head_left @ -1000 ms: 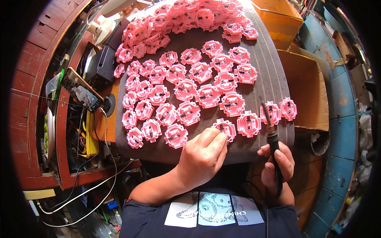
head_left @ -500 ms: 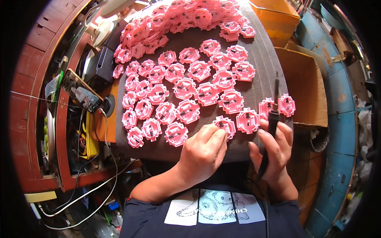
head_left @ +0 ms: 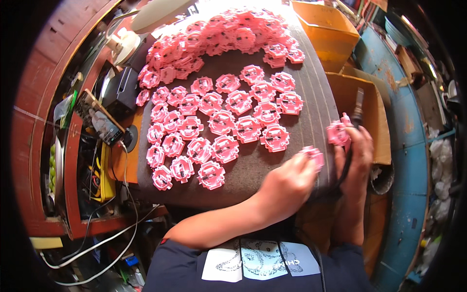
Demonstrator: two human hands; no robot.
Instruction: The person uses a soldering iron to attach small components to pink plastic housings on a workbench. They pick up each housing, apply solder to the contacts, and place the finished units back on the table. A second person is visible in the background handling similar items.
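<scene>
My left hand (head_left: 286, 184) pinches a round pink plastic part (head_left: 314, 158) over the front right of the dark padded surface (head_left: 253, 177). Held in my right hand (head_left: 356, 158) is a soldering iron (head_left: 357, 113) with a black handle, its metal tip pointing up and away. The same hand also grips one or more pink parts (head_left: 336, 133) by the fingertips, near the surface's right edge. Several pink parts with small black pieces inside (head_left: 247, 129) lie spread in loose rows to the left.
A big heap of pink parts (head_left: 214, 31) covers the far end. Cardboard boxes (head_left: 377, 112) stand to the right, before a blue panel (head_left: 411, 155). On the left are a propped phone (head_left: 99, 119), a lamp base (head_left: 127, 46), a yellow container (head_left: 107, 170) and white cables (head_left: 131, 214).
The pink parts at the front right have left the surface; some are now in my hands. Both hands have moved right, my left lifting a part. The view has shifted slightly.
</scene>
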